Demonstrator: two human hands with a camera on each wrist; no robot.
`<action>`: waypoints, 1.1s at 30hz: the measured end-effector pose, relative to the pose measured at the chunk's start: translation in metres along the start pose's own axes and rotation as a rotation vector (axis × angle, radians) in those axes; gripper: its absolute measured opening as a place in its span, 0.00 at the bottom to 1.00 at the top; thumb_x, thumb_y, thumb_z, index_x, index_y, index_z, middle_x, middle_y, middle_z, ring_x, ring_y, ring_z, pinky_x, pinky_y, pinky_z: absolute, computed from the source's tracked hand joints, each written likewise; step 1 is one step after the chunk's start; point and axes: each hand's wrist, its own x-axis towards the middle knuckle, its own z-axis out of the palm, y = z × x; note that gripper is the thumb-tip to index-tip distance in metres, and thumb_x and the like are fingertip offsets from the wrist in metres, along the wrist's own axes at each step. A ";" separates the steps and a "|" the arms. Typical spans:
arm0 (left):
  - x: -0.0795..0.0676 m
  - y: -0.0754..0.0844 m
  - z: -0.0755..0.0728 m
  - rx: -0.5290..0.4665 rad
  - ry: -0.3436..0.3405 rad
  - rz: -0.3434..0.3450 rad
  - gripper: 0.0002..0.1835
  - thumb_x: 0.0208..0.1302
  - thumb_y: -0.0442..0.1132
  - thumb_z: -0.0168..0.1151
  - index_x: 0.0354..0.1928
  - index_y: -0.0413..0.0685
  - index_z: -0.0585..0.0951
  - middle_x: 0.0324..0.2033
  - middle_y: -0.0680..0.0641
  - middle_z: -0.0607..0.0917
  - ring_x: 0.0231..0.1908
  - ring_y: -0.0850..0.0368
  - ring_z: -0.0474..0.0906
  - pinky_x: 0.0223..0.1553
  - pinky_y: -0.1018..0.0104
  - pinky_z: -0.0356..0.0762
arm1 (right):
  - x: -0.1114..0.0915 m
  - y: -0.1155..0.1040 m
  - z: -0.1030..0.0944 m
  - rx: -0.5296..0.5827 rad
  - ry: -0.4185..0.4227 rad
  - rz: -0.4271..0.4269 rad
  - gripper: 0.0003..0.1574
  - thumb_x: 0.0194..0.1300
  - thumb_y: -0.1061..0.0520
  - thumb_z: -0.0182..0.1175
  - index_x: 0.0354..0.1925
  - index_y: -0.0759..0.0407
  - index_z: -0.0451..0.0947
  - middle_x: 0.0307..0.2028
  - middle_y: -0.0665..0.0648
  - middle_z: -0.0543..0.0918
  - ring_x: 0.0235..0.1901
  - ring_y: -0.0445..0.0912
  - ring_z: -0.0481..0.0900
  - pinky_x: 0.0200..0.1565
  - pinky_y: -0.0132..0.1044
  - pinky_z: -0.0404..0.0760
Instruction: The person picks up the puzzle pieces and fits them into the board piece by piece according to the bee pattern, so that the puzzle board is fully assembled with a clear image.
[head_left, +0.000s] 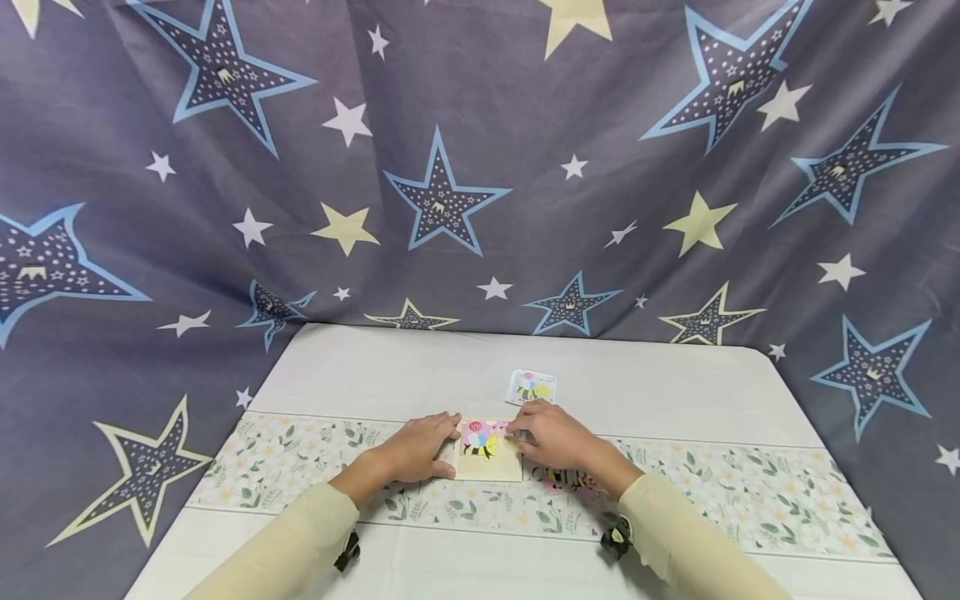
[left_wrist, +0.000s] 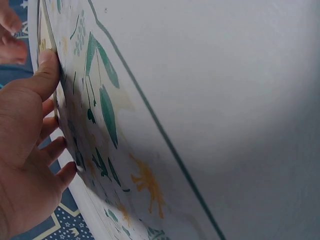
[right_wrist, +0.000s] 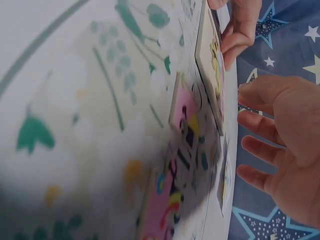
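A square wooden puzzle board [head_left: 491, 472] lies on the table, with a bee picture [head_left: 480, 442] in pink, blue and yellow in its recess. My left hand [head_left: 417, 447] holds the board's left side, its thumb near the front corner and a finger at the back corner. Over the board's right side, my right hand [head_left: 557, 433] has its fingertips at the picture's upper right. In the right wrist view, the right hand's fingers [right_wrist: 262, 127] are spread and loosely bent, with nothing visible between them. Loose pink puzzle pieces [right_wrist: 184, 106] lie beside the board, partly under the right hand.
Behind the board lies a small picture card [head_left: 532, 387] showing a similar bee. A floral strip [head_left: 720, 487] crosses the white table [head_left: 390, 367]. Star-patterned cloth [head_left: 465, 100] hangs behind and at both sides. Dark wrist cameras [head_left: 617, 537] sit under both sleeves.
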 end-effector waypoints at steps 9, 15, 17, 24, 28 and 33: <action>0.000 0.000 0.001 0.009 0.011 0.004 0.35 0.63 0.59 0.68 0.66 0.47 0.75 0.76 0.42 0.65 0.77 0.40 0.60 0.76 0.42 0.61 | -0.022 0.018 -0.009 0.039 0.017 0.045 0.18 0.68 0.56 0.64 0.55 0.55 0.85 0.50 0.53 0.86 0.57 0.52 0.81 0.64 0.52 0.78; -0.001 0.001 0.000 0.000 0.015 0.010 0.35 0.63 0.59 0.68 0.66 0.46 0.75 0.76 0.41 0.65 0.76 0.39 0.60 0.76 0.41 0.61 | -0.037 0.028 -0.014 0.038 0.023 0.074 0.20 0.67 0.56 0.64 0.57 0.56 0.84 0.50 0.54 0.86 0.55 0.53 0.82 0.61 0.52 0.80; -0.001 0.001 0.000 -0.002 0.016 0.012 0.35 0.63 0.58 0.69 0.66 0.46 0.75 0.76 0.40 0.65 0.76 0.39 0.60 0.76 0.41 0.61 | -0.042 0.031 -0.015 0.047 0.019 0.099 0.20 0.68 0.56 0.64 0.57 0.55 0.83 0.50 0.54 0.86 0.55 0.52 0.81 0.60 0.52 0.81; 0.000 0.001 0.000 -0.003 0.014 0.011 0.35 0.63 0.58 0.68 0.66 0.46 0.75 0.76 0.41 0.65 0.76 0.39 0.60 0.76 0.41 0.60 | -0.062 0.044 -0.020 0.043 0.035 0.151 0.20 0.67 0.56 0.65 0.57 0.55 0.84 0.49 0.52 0.86 0.54 0.52 0.81 0.58 0.51 0.82; 0.000 0.001 0.000 0.003 0.013 0.007 0.36 0.63 0.59 0.68 0.67 0.47 0.74 0.76 0.41 0.65 0.77 0.40 0.60 0.76 0.42 0.60 | -0.074 0.053 -0.022 0.036 0.038 0.185 0.20 0.68 0.56 0.66 0.57 0.55 0.84 0.49 0.52 0.85 0.53 0.51 0.81 0.56 0.51 0.83; 0.000 0.000 0.000 0.002 0.012 0.005 0.36 0.63 0.59 0.68 0.66 0.46 0.75 0.76 0.41 0.65 0.76 0.40 0.60 0.76 0.41 0.61 | -0.088 0.064 -0.022 0.047 0.042 0.210 0.20 0.68 0.57 0.66 0.57 0.57 0.83 0.48 0.53 0.86 0.52 0.51 0.82 0.54 0.51 0.83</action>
